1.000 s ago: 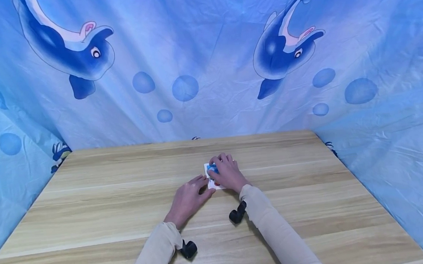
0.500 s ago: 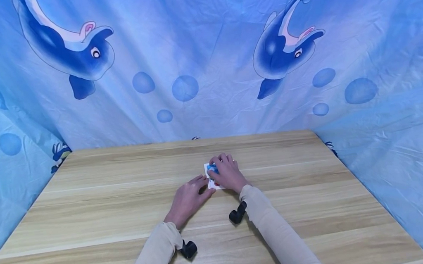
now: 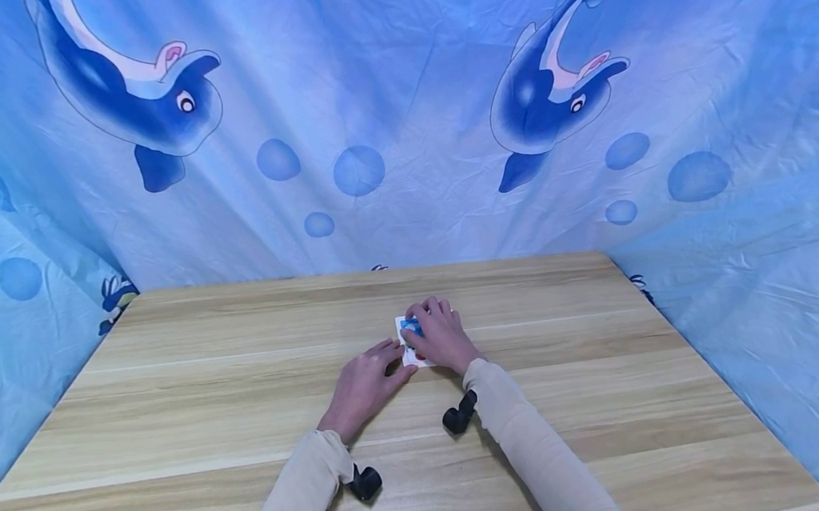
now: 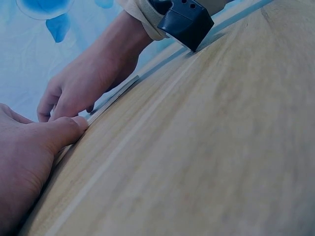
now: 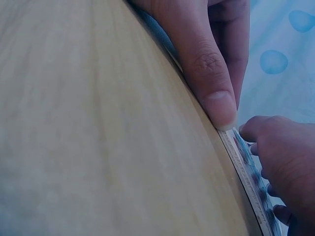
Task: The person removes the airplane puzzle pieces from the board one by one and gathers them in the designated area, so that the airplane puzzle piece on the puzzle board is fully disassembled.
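Note:
On the wooden table lies a small flat board (image 3: 408, 355) with a white border and a blue and red picture. It is largely covered by my right hand (image 3: 443, 335), whose bent fingers rest on the picture; whether they pinch a separate piece is hidden. My left hand (image 3: 365, 381) holds the board's near left corner, its thumb at the front edge and fingers along the left side. In the left wrist view, the left hand (image 4: 29, 157) has its thumb against the corner. The right wrist view shows the right hand (image 5: 288, 162) bent over the board's layered edge (image 5: 246, 182).
The wooden table (image 3: 211, 399) spreads around both hands. Behind it and at its sides hangs a blue curtain (image 3: 396, 88) printed with dolphins and bubbles. A black wrist camera (image 3: 365, 482) sits by the left sleeve, another wrist camera (image 3: 460, 413) by the right.

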### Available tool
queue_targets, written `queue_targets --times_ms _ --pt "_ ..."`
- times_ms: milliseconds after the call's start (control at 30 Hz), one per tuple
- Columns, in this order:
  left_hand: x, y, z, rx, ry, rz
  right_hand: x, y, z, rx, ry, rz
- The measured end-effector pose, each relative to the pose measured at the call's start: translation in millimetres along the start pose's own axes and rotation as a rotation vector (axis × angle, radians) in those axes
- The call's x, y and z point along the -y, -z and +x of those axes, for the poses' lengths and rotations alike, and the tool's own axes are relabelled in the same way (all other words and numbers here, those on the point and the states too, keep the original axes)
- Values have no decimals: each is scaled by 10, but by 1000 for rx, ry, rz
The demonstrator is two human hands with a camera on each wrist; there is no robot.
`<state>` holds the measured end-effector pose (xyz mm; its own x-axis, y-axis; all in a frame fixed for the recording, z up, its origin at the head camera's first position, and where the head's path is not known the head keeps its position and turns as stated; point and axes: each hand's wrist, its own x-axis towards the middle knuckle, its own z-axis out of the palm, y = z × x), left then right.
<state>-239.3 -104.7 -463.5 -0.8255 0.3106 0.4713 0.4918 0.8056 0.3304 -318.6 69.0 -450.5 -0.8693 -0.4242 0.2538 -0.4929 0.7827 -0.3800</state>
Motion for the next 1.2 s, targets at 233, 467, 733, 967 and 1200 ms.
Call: queue_targets --times_ms 233,467,733,967,1200 --pt "1 -2 0 6 7 -3 2 -1 1 6 3 11" --pt "-3 3 2 9 10 -1 12 -3 -3 7 0 11" --pt "-3 6 -3 13 9 1 35 3 -1 6 -13 11" --pt "-1 1 -6 10 8 0 30 -3 9 10 -15 7" --pt "2 2 -3 13 7 -4 27 -12 11 1 -14 20"
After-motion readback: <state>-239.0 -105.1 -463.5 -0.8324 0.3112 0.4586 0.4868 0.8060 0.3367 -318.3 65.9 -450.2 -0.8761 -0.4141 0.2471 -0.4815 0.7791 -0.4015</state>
